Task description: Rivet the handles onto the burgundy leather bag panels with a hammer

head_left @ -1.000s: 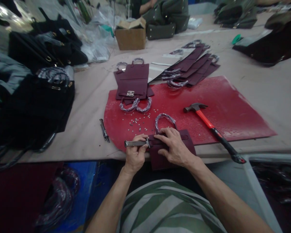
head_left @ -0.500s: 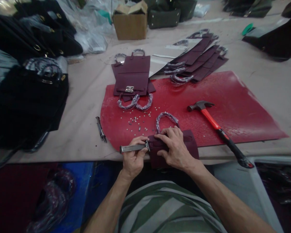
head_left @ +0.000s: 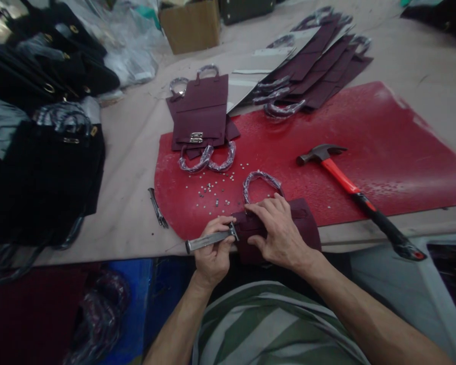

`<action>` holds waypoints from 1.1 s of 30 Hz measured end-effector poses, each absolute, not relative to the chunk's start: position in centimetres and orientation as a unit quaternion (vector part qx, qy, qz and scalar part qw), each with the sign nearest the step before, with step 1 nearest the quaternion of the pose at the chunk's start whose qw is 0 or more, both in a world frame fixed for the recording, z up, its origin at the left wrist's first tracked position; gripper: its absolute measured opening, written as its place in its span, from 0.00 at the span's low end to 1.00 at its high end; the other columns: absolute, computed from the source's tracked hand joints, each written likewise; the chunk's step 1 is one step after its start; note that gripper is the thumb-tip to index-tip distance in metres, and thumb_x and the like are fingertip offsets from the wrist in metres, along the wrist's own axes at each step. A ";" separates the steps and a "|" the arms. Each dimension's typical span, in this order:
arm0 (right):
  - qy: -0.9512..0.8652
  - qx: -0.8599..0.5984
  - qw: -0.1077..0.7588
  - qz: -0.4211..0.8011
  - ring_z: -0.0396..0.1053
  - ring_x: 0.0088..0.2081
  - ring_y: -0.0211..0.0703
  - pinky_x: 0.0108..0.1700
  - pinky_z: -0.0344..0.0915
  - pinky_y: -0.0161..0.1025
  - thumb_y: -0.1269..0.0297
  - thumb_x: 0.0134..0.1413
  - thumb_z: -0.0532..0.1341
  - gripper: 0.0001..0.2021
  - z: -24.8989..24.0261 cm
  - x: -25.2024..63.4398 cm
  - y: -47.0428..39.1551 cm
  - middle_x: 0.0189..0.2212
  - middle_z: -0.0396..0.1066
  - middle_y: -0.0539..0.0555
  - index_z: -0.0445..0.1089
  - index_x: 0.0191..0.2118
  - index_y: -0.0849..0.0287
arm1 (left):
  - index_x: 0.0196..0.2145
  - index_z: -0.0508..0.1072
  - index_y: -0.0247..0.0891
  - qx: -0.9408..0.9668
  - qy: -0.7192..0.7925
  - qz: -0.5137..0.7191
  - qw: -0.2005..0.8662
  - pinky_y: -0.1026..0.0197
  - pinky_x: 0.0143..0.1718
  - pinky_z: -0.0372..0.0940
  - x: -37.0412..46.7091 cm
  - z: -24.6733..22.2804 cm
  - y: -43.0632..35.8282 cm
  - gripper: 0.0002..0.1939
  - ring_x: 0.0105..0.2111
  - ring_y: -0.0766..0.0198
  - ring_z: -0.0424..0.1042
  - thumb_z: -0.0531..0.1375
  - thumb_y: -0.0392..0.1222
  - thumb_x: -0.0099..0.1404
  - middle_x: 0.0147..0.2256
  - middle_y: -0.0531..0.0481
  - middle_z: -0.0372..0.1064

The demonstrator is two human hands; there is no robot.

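My left hand (head_left: pixel 214 253) is closed around a metal rod-like tool (head_left: pixel 207 241), whose far end meets a small metal piece at the left edge of a maroon leather panel (head_left: pixel 306 223). On that panel lies my right hand (head_left: pixel 279 230), thumb and fingers apart, pressing it at the near edge of the red mat (head_left: pixel 368 152). A plastic-wrapped handle (head_left: pixel 261 175) loops up from the panel. Small metal bits (head_left: pixel 209 188) are scattered on the mat beyond my left hand. To the right rests a claw hammer (head_left: pixel 342 175) with a red and black grip.
Maroon bag panels (head_left: pixel 203 109) with wrapped handles lie behind the mat, and more (head_left: pixel 319 71) fan out at the back. Black bags (head_left: pixel 49 177) fill the left side. Metal tools (head_left: pixel 157 208) lie left of the mat; a cardboard box (head_left: pixel 190 25) stands behind.
The whole view has shifted and turned slightly. The metal tool in my left hand now slants more, with its near end lower. My right hand remains on the panel.
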State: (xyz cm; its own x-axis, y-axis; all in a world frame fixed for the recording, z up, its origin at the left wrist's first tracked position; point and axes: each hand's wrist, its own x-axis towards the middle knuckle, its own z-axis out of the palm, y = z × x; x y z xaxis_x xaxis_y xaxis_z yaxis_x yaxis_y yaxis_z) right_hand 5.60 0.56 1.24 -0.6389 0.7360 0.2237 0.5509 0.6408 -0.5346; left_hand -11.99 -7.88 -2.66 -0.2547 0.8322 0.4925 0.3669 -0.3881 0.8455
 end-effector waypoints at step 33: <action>-0.889 -0.397 0.198 0.112 0.61 0.53 0.56 0.65 0.44 0.58 0.50 0.49 0.72 0.28 0.2 6.7 -0.7 0.51 0.68 0.58 0.71 0.53 0.57 | 0.43 0.69 0.38 0.565 0.530 0.605 0.184 0.50 0.49 0.71 -11.4 -2.9 -9.0 0.05 0.47 0.57 0.76 0.59 0.35 0.69 0.46 0.43 0.73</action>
State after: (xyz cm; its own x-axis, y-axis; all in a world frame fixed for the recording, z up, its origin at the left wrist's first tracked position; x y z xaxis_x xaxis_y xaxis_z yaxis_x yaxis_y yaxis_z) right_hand 6.74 -0.68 0.19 -0.6063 0.7504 0.2634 0.6612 0.6597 -0.3573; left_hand -11.44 -9.05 -2.88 -0.2941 0.8210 0.4894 0.3759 -0.3714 0.8490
